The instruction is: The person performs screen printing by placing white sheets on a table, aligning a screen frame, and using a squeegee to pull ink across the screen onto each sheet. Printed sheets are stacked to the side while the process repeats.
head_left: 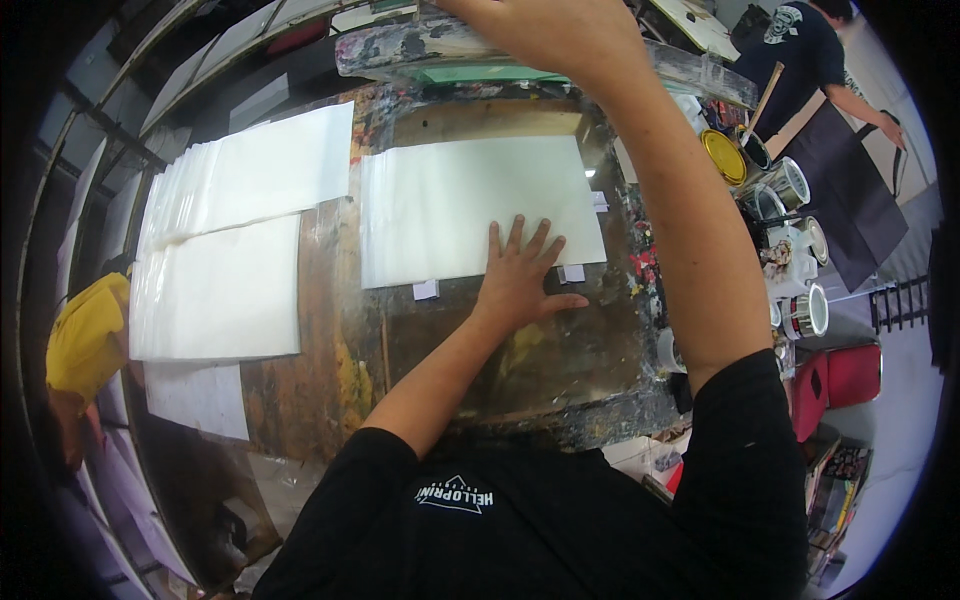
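Note:
My left hand (pixel 522 272) lies with spread fingers on the lower edge of a white sheet (pixel 470 205), which looks smooth and slightly glossy. The sheet rests on a worn, paint-stained board (pixel 500 375). Small pale tabs (pixel 426 290) sit along its near and right edges. My right hand (pixel 548 28) reaches far forward over a paint-smeared frame (pixel 400 48), which spans the far side of the board and has a green strip below it. The fingers of that hand run out of the picture, so what they touch is hidden.
Two fanned stacks of white sheets (pixel 225 290) lie to the left. Paint cans (pixel 803 312) and a yellow lid (pixel 723 157) crowd the right edge. A person in black handles a dark panel (pixel 840 190); another in yellow (pixel 88 335) stands left. A red chair (pixel 853 376) is at right.

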{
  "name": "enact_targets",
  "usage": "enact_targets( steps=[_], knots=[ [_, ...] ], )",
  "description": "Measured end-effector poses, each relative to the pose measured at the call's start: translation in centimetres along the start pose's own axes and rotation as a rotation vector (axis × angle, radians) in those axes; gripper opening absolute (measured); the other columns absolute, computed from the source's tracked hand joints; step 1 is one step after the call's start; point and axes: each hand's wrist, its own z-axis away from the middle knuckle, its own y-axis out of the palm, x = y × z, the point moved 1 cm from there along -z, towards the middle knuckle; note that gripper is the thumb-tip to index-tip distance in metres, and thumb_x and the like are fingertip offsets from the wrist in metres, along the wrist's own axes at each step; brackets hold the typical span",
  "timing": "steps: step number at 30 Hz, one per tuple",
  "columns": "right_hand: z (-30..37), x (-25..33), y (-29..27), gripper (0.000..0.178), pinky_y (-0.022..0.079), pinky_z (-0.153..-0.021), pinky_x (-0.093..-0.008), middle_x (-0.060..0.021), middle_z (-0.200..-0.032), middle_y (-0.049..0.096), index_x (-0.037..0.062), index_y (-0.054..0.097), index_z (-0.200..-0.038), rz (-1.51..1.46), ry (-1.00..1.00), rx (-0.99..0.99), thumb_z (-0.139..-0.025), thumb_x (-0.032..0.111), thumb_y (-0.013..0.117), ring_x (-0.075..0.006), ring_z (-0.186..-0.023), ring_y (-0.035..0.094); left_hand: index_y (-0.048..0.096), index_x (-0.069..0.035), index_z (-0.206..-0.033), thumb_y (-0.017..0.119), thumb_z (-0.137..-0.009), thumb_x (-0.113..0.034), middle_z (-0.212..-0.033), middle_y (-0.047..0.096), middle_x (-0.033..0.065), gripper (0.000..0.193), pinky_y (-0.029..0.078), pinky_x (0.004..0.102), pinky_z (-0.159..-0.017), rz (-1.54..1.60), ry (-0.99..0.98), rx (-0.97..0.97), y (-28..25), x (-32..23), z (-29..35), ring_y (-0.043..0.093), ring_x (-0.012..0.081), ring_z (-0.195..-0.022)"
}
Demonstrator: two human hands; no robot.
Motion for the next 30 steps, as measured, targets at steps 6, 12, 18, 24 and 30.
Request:
enact_targets(
  steps=[6,12,18,24,30],
  knots=[
    [0.2,0.9,-0.3,0.087,0.056,-0.084,-0.0523,-0.0278,-0.088,0.075,-0.0048,0.078,-0.085,-0.076,0.072,0.047,-0.098,0.076,0.048,-0.0441,-0.091,0.074,0.050,-0.011,-0.159,0.060,-0.083,-0.087,-0.164,0.045,0.0200,0.108,0.025,0.0650,-0.125,0.091,-0.016,-0.165,0.2,0.1,0.7,0.041,0.0468,-0.150],
    [2.0,0.7,0.0,0.086,0.056,-0.075,-0.0506,-0.0241,-0.079,0.074,-0.0019,0.076,-0.078,-0.069,0.036,0.043,-0.097,0.077,0.048,-0.0388,-0.080,0.073,0.035,0.004,-0.162,0.088,-0.086,-0.043,-0.138,0.067,0.0175,0.105,0.057,0.0429,-0.097,0.679,-0.317,-0.496,-10.5,2.6,1.3,0.071,0.0332,-0.112],
    [12.2,1.1,5.2,0.052,0.049,-0.085,-0.0526,-0.0174,-0.099,0.072,0.0050,0.070,-0.112,-0.032,-0.140,0.201,-0.092,0.053,0.070,-0.0360,-0.099,0.069,0.042,0.007,-0.157,0.101,-0.071,-0.037,-0.123,0.072,0.0157,0.113,0.057,0.0361,-0.095,1.088,-0.353,-0.437,-17.2,6.3,5.7,0.071,0.0203,-0.112],
    [22.0,2.0,8.6,0.041,0.049,-0.089,-0.0517,-0.0108,-0.113,0.067,0.0121,0.067,-0.122,-0.093,-0.071,0.542,-0.083,0.017,0.077,-0.0340,-0.112,0.062,0.059,0.004,-0.147,0.099,-0.057,-0.060,-0.099,0.065,0.0104,0.117,0.052,0.0434,-0.087,0.285,-0.507,-0.335,-7.4,7.0,11.6,0.064,0.0287,-0.097],
    [26.5,3.6,12.1,0.040,0.042,-0.094,-0.0517,-0.0058,-0.114,0.068,0.0146,0.066,-0.121,-0.085,0.047,0.502,-0.082,0.015,0.077,-0.0287,-0.110,0.064,0.061,0.004,-0.145,0.096,-0.051,-0.065,-0.096,0.057,0.0086,0.121,0.046,0.0435,-0.090,0.139,-0.429,-0.375,-4.0,8.1,12.3,0.056,0.0288,-0.096]
  ],
)
